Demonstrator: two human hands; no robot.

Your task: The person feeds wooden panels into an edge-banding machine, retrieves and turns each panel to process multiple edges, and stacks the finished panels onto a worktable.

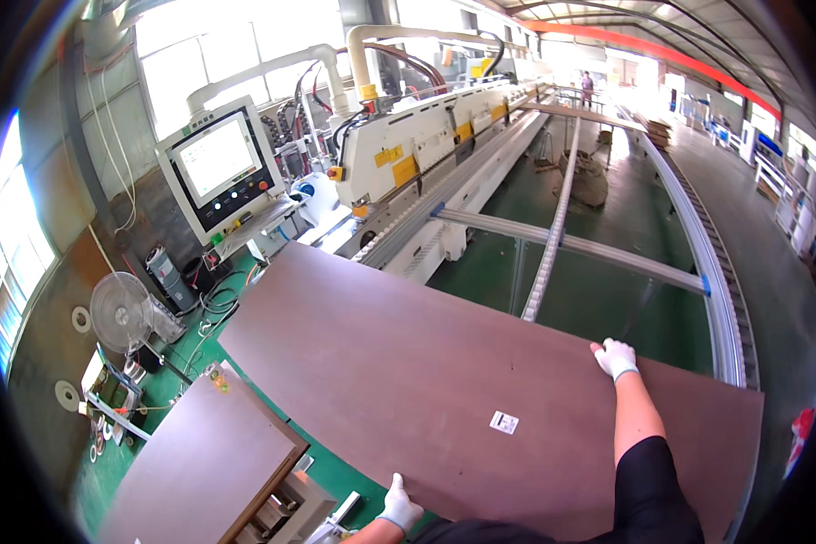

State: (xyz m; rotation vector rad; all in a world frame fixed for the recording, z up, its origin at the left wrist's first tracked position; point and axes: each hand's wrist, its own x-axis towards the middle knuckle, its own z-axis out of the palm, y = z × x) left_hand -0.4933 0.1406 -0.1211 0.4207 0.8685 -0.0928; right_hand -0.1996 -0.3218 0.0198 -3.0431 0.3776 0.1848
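Note:
A large brown panel (444, 381) with a small white label (503, 422) lies across the foreground, partly over the metal rail frame. My right hand (615, 358), in a white glove, grips its far edge, right of the middle. My left hand (401, 503), also gloved, holds the near edge at the bottom. A second stack of brown boards (190, 462) sits at the lower left, beside the large panel.
A long white machine (408, 136) with a control screen (216, 163) runs along the left. Roller rails (689, 236) stretch into the distance, where a person (587, 86) stands. A fan (122, 308), cables and rolls are at the left.

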